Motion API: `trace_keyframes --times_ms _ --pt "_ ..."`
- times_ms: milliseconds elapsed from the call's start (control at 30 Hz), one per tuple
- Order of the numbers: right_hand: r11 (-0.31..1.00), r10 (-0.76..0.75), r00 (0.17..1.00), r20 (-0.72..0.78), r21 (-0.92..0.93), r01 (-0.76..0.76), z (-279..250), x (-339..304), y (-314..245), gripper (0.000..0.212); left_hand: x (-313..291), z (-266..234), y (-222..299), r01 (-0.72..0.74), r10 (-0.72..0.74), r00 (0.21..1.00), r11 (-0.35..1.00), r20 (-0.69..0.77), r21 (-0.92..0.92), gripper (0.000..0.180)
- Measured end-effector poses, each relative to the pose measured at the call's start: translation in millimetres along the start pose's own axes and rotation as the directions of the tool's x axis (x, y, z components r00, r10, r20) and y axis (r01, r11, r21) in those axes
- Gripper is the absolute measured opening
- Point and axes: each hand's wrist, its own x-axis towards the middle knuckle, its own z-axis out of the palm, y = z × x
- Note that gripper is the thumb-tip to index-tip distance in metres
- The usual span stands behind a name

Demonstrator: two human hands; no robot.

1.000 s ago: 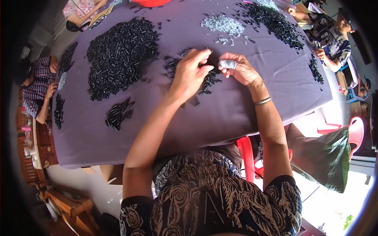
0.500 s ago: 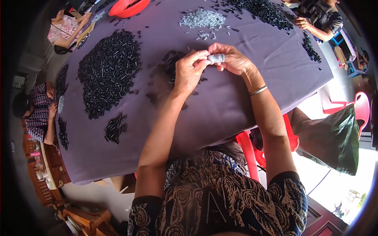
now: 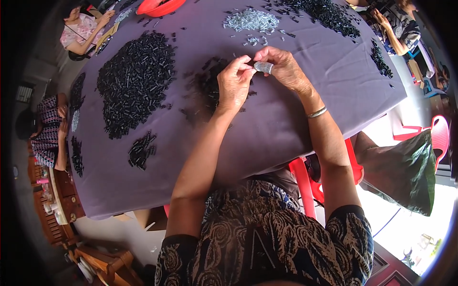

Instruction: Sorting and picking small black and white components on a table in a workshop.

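Observation:
My left hand (image 3: 234, 83) and my right hand (image 3: 286, 69) meet fingertip to fingertip above the cloth-covered table. Thumb and fingers of the left are pinched, and what they hold is too small to make out. On a finger of my right hand sits a silvery-grey sleeve (image 3: 263, 67), like a thimble or wrapped tape; its fingers are curled in a pinch too. A loose heap of small black cylindrical parts (image 3: 212, 85) lies below my left hand, partly covered by it. Just beyond both hands is a pile of small clear parts (image 3: 250, 21).
A large heap of black parts (image 3: 136, 81) lies to the left, a small one (image 3: 142, 150) nearer me. At the far edge stands a red bowl (image 3: 162, 6). Other people sit around the table. A red chair (image 3: 440, 138) with a green cloth (image 3: 405, 167) is at right.
The fingers of my right hand have shifted and the silvery sleeve now tilts. Both hands remain close together. The whole view has moved slightly. The person at far right has raised a hand.

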Motion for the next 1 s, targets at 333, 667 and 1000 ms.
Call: trace_keyframes --times_ms 333,667,1000 --pt "0.989 -0.151 0.986 -0.069 -0.02 0.15 7.2 -2.1 -8.6 0.013 1.6 -4.3 3.3 0.064 -0.046 0.992 0.987 0.121 -0.149 0.047" --pt "0.949 0.175 0.984 0.005 -0.266 -0.168 -23.4 -4.3 -12.6 0.008 -1.4 -5.5 9.8 0.004 0.007 0.98 0.999 0.2 -0.054 0.039" --pt "0.882 0.157 0.956 -0.247 -0.401 -0.248 -34.8 -2.5 -10.3 0.014 -2.5 -9.2 10.2 -0.012 -0.014 0.968 0.995 0.252 0.101 0.041"
